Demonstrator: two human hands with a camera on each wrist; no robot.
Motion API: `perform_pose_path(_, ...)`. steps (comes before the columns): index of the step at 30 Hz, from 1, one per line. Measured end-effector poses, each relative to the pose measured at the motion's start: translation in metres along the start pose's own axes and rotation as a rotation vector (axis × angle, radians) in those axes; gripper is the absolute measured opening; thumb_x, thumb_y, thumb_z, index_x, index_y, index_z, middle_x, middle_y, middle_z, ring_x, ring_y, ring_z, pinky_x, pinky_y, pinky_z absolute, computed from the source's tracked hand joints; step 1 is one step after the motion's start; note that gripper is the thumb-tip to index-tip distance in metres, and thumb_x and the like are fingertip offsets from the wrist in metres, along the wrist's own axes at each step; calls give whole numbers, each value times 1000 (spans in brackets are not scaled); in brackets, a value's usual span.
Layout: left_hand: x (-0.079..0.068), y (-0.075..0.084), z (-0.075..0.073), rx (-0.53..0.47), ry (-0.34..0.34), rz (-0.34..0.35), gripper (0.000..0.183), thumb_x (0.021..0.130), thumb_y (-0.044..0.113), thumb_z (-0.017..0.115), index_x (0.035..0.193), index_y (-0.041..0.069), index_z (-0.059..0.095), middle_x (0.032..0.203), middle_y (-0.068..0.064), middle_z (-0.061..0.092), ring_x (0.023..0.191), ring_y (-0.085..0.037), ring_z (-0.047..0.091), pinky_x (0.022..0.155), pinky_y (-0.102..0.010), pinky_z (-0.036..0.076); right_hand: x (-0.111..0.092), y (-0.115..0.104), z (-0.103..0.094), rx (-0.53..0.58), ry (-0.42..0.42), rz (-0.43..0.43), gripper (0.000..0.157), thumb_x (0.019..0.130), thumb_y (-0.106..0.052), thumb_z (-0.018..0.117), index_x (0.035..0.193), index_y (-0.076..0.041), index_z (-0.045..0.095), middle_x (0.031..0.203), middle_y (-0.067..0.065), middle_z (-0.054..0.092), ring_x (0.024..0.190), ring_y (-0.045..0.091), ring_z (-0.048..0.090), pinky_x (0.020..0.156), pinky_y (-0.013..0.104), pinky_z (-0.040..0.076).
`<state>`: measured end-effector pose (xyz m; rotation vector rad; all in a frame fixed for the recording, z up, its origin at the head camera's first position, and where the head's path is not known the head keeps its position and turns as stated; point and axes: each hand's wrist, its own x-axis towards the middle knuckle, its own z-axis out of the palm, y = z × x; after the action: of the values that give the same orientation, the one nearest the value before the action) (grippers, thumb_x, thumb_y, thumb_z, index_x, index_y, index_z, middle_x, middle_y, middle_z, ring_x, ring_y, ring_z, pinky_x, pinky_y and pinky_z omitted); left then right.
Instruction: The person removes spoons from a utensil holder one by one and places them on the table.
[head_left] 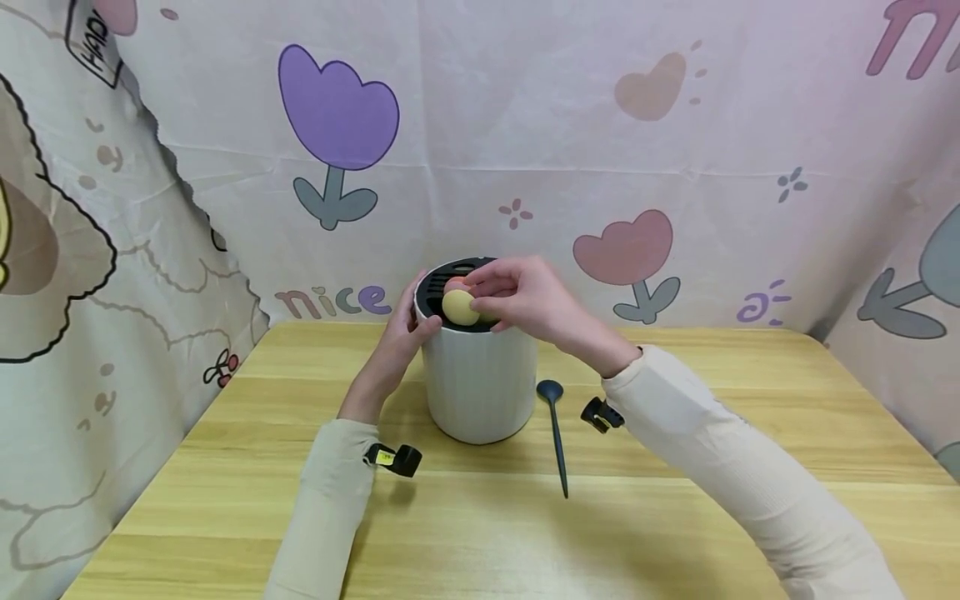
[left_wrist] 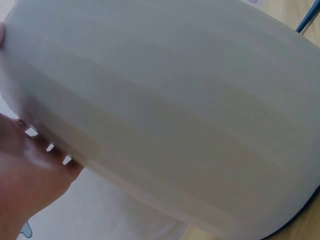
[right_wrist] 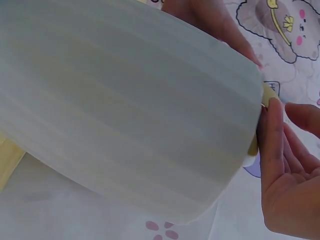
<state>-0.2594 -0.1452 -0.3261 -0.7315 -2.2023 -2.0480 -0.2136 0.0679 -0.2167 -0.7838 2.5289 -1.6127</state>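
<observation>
A white ribbed utensil holder (head_left: 482, 387) with a black slotted top (head_left: 435, 287) stands upright on the table. My left hand (head_left: 397, 337) grips its left side near the rim, thumb at the top edge; in the left wrist view the left hand (left_wrist: 37, 177) lies along its wall. Over the slotted top, my right hand (head_left: 525, 296) pinches a pale yellow round piece (head_left: 460, 308) between thumb and fingers. A pinkish-orange piece (head_left: 454, 285) shows just behind it, at the fingertips. In the right wrist view the right hand (right_wrist: 292, 175) is right at the holder's rim.
A dark long-handled spoon (head_left: 557, 433) lies on the wooden table (head_left: 465, 533), right of the holder. Behind the table hangs a cloth (head_left: 480, 108) printed with flowers, close to its back edge. Small black wrist cameras sit on both sleeves.
</observation>
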Motion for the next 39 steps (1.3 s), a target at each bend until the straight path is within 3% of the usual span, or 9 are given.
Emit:
perform_pose_path(10, -2, 0, 0, -6, -5, 2, 116, 72, 75, 64, 156, 15, 11, 159, -8, 14, 145, -25, 12, 114, -52, 15, 3, 8, 4, -44, -32, 37, 28, 86, -2, 71, 113, 1, 69, 97, 13, 72, 87, 20, 68, 61, 35, 57)
perform_pose_path(20, -2, -2, 0, -1, -2, 5, 119, 70, 76, 64, 156, 14, 11, 159, -9, 14, 145, -26, 12, 114, -52, 16, 2, 9, 4, -34, -26, -6, 28, 87, -2, 70, 114, 2, 68, 102, 14, 71, 89, 20, 68, 58, 33, 56)
perform_pose_path(29, 0, 1, 1, -5, -2, 16, 120, 69, 77, 64, 156, 14, 11, 158, -10, 16, 144, -26, 13, 114, -51, 15, -2, 0, -7, 2, 45, -33, 27, 88, -1, 69, 115, 2, 68, 101, 14, 71, 84, 21, 69, 58, 34, 56)
perform_pose_path(39, 0, 1, 0, 0, -1, 10, 121, 68, 78, 64, 156, 14, 11, 158, -10, 14, 144, -28, 13, 113, -53, 14, -2, -10, -13, -6, 63, -83, 28, 89, 0, 66, 117, 3, 67, 101, 14, 71, 84, 24, 68, 64, 34, 56)
